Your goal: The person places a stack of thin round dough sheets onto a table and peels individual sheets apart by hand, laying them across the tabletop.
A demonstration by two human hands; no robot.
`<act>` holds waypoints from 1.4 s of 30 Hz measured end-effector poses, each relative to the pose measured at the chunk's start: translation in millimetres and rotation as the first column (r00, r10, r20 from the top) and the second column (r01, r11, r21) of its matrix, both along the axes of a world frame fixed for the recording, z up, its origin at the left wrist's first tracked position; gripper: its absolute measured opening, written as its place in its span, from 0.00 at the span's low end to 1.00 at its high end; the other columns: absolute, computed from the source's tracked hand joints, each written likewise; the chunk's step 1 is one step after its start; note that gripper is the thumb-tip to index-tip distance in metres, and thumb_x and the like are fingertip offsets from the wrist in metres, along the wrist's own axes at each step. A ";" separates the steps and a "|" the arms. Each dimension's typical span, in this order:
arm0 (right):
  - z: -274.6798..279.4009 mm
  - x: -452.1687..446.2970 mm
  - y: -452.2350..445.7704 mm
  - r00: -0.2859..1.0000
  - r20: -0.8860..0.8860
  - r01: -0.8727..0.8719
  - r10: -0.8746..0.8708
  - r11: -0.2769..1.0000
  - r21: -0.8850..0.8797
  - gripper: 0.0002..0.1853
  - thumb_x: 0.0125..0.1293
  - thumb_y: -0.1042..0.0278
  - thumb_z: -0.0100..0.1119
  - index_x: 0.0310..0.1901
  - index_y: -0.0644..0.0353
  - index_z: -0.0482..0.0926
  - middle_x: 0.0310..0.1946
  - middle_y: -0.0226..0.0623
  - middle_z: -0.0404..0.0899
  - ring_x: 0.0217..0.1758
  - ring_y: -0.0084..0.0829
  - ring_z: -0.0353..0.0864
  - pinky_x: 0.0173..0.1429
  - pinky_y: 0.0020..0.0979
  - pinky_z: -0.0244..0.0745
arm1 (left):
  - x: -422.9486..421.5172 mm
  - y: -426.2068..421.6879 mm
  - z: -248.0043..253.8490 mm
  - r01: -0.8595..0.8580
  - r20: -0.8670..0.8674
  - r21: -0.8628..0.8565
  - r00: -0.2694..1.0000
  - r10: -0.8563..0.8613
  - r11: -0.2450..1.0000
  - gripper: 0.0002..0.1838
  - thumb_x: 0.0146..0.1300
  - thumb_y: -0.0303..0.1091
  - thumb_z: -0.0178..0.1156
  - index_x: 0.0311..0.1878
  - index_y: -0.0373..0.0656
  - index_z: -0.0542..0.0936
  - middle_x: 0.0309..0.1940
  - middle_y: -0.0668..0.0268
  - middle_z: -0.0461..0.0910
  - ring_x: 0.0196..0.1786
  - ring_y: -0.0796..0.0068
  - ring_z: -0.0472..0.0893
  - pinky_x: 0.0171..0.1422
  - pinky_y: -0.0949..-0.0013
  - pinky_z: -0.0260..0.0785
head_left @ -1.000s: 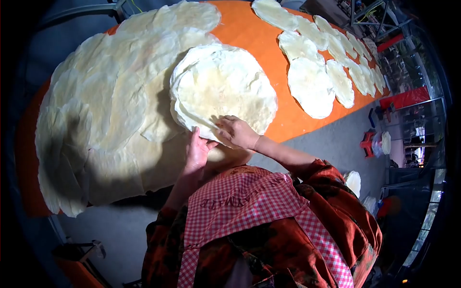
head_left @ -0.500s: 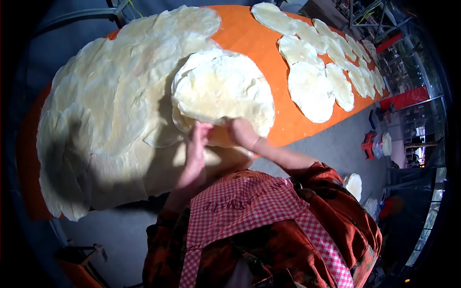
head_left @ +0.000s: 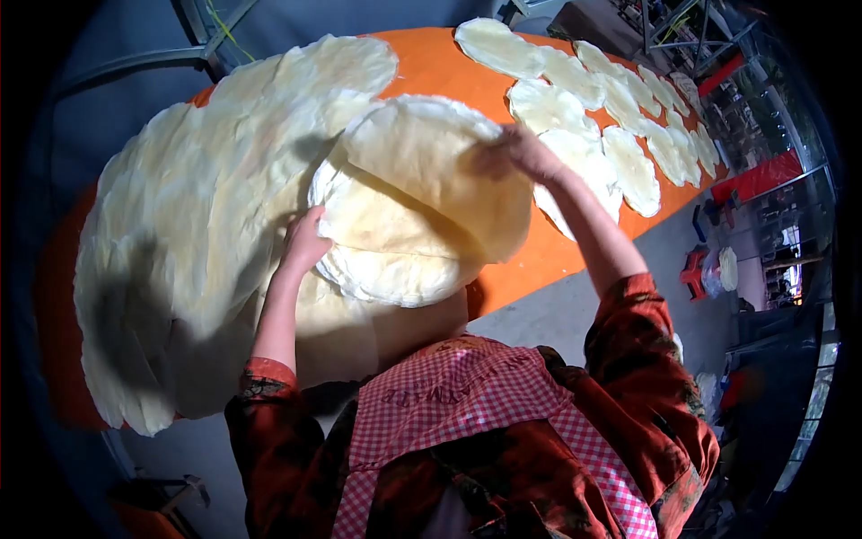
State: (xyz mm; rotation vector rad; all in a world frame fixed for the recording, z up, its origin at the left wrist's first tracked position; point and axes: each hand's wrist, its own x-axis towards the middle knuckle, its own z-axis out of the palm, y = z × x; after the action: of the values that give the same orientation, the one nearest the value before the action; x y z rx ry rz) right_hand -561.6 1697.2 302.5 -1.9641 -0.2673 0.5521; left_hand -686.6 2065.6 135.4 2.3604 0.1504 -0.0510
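Note:
A stack of thin round flatbreads (head_left: 395,277) lies in front of me on the table. Its top flatbread (head_left: 422,135) is partly raised, and a fold line and shadow run across the stack beneath it. My right hand (head_left: 525,153) pinches that flatbread at its upper right edge, the fingers somewhat blurred. At the left rim of the stack, my left hand (head_left: 306,241) grips the edges; how many layers it holds I cannot tell. Under and left of the stack spreads a wide layer of overlapping flatbreads (head_left: 197,180).
An orange cloth (head_left: 431,63) covers the long table. More single flatbreads (head_left: 630,171) lie spread on its right part. A red stool (head_left: 692,274) stands on the grey floor to the right. Metal frame bars (head_left: 135,63) cross behind the table.
My hands have moved apart from the near edge of the stack. The right went up and right with the top flatbread's edge; the left went to the left rim.

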 end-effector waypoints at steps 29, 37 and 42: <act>68.4 -37.4 -213.7 0.892 0.278 0.439 -0.356 0.831 -0.343 0.11 0.59 0.73 0.60 0.43 0.68 0.78 0.29 0.31 0.79 0.30 0.21 0.77 0.35 0.28 0.74 | 73.0 -54.1 186.4 -0.082 0.051 -0.809 0.977 0.208 0.582 0.17 0.66 0.29 0.53 0.58 0.39 0.70 0.48 0.60 0.76 0.49 0.67 0.77 0.53 0.64 0.73; 42.9 -6.0 -214.4 0.876 0.449 0.380 -0.178 0.828 -0.413 0.09 0.54 0.71 0.60 0.36 0.67 0.79 0.24 0.31 0.77 0.25 0.24 0.76 0.31 0.31 0.73 | -32.0 -35.4 -44.4 -0.595 -0.503 -0.759 0.794 0.340 0.266 0.15 0.59 0.29 0.60 0.49 0.48 0.70 0.45 0.66 0.76 0.44 0.65 0.79 0.38 0.61 0.72; 116.1 66.4 -169.4 0.910 0.393 0.083 0.129 0.874 -0.478 0.07 0.60 0.70 0.57 0.36 0.64 0.78 0.22 0.26 0.74 0.25 0.21 0.74 0.27 0.29 0.72 | -44.9 -60.0 -29.3 -0.491 -0.400 -0.856 0.827 0.395 0.161 0.22 0.54 0.25 0.64 0.51 0.50 0.70 0.46 0.67 0.76 0.47 0.69 0.77 0.39 0.64 0.67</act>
State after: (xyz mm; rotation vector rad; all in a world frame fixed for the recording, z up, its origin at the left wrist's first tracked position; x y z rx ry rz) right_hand -495.2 1527.8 418.5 -2.5751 -0.4521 0.2130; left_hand -731.6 2005.7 106.1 0.9903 0.6757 0.0480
